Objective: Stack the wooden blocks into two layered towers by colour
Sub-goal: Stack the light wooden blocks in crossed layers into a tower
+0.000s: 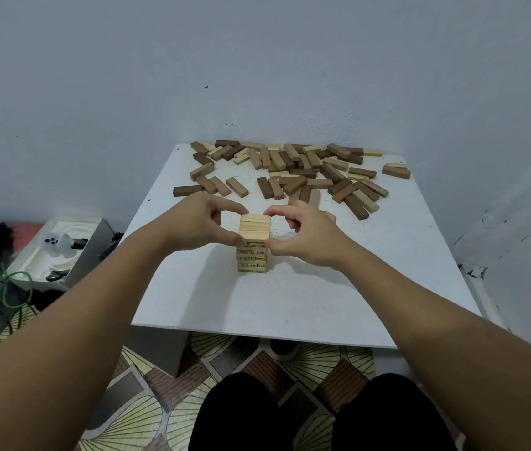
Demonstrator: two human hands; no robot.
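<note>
A tower of light wooden blocks (pixel 253 245) stands several layers high in the middle of the white table (pixel 290 304). My left hand (pixel 202 222) pinches the left side of the top layer between thumb and fingers. My right hand (pixel 303 232) pinches the right side of the same layer. A loose pile of light, mid-brown and dark brown blocks (pixel 296 170) lies spread along the far part of the table. No second tower is in view.
The table sits in a corner of grey walls, with its front edge (pixel 257 333) near my knees. To the left, on the floor, are a white foam tray (pixel 59 249) with small items and a green cord (pixel 10 288).
</note>
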